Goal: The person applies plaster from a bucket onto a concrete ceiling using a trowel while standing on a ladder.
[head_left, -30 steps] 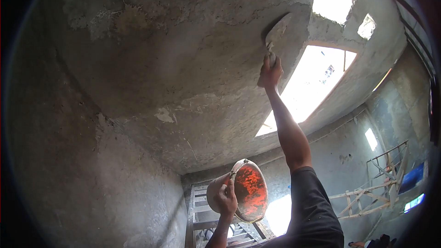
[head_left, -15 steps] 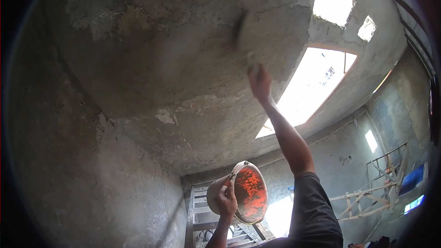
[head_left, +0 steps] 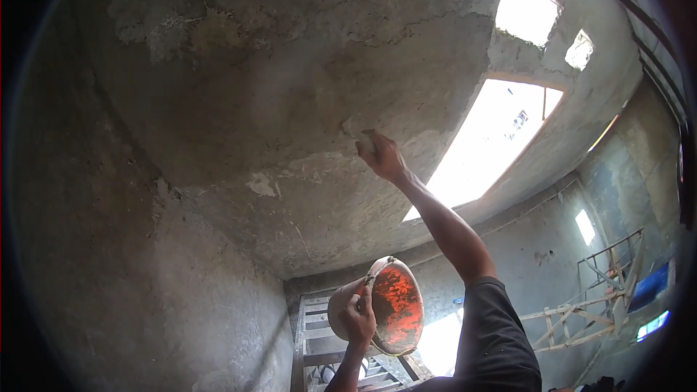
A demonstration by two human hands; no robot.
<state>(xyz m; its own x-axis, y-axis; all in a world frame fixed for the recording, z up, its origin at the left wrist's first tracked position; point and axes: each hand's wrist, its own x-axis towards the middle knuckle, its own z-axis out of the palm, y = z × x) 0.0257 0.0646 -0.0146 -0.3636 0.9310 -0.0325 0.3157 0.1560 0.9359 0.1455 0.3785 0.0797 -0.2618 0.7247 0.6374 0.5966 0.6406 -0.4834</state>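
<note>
My left hand grips the rim of a pale bucket, tilted so its mouth faces me. Orange patches and grey mortar smears line the bucket's inside. Higher up, my right hand is closed around the pale handle of a trowel, close to the rough grey plastered wall. The trowel's blade blends into the grey surface and is hard to make out.
Bright window openings cut through the wall at the right. A ladder-like frame stands below the bucket. Further right is a pale scaffold frame, with a blue object behind it.
My right hand has moved down and to the left with the trowel, whose dark blurred edge showed higher up before. My left hand and the bucket have barely shifted.
</note>
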